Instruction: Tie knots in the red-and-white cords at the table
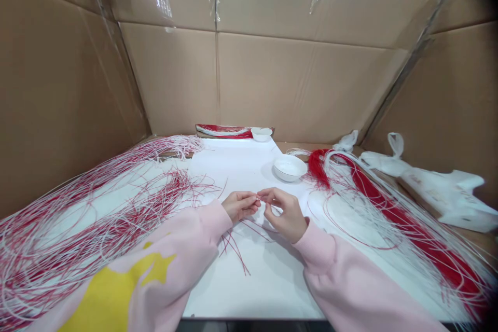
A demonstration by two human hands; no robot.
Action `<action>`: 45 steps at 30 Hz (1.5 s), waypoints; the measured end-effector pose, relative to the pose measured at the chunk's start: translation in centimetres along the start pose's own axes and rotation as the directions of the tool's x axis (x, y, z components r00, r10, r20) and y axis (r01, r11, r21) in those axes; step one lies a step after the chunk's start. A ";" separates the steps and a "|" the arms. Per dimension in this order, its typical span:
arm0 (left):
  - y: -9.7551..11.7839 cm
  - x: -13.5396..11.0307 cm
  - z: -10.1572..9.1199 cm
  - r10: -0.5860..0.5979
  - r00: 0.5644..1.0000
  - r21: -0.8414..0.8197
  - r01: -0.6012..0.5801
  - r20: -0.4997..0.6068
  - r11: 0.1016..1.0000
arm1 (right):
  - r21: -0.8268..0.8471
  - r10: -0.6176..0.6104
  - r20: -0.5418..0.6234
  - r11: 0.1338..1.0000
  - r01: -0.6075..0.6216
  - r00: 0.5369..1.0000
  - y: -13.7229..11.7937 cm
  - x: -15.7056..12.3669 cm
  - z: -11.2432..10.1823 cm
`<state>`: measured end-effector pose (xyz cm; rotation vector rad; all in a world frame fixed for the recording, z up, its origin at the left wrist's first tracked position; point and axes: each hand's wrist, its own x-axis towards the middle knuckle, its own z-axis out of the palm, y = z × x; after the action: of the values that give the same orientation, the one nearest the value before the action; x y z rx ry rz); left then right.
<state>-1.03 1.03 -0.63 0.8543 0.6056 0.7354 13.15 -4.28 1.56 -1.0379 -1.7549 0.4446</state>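
Note:
My left hand (241,206) and my right hand (287,212) meet fingertip to fingertip above the white table. The left thumb and forefinger are pinched together on a thin red cord, of which only a tiny bit shows. Curled inward, the right fingers touch the same spot, with the right thumb a little lower; their exact hold on the cord is hard to make out. Below the hands, several loose red cord ends (240,255) lie across the white surface (272,288).
Long bundles of red and white cords (116,233) cover the left side. Another red and white bundle (404,218) lies right. A white bowl (290,167) stands beyond my hands, a second bowl (261,135) farther back. White plastic bags (447,194) sit right. Cardboard walls (264,78) surround the table.

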 end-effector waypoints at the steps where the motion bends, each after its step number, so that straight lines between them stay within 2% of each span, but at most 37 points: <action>1: 0.0 0.0 0.0 0.001 1.000 0.000 -0.001 0.001 1.000 | -0.003 -0.004 0.003 1.000 0.004 1.000 0.0 0.0 0.0; 24: 0.0 -0.1 0.2 -0.003 1.000 0.042 0.003 -0.019 0.999 | -0.040 -0.030 0.020 0.999 0.031 0.999 0.1 -0.1 -0.1; 32: 0.1 -0.1 0.1 0.005 1.000 0.085 -0.003 -0.025 0.996 | -0.115 -0.130 0.033 0.984 0.133 0.991 0.3 -0.1 -0.1; 37: 0.1 -0.2 0.3 -0.001 0.999 0.051 0.003 -0.041 0.999 | -0.158 -0.191 0.048 0.968 0.196 0.980 0.5 -0.2 0.0; 45: -0.1 -0.1 0.2 0.004 0.999 0.011 -0.004 -0.046 1.000 | -0.136 -0.148 0.035 0.979 0.151 0.988 0.5 -0.1 -0.1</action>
<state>-0.94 0.83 -0.55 0.8509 0.6496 0.7577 13.51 -4.08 1.23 -0.9912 -1.8928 0.2448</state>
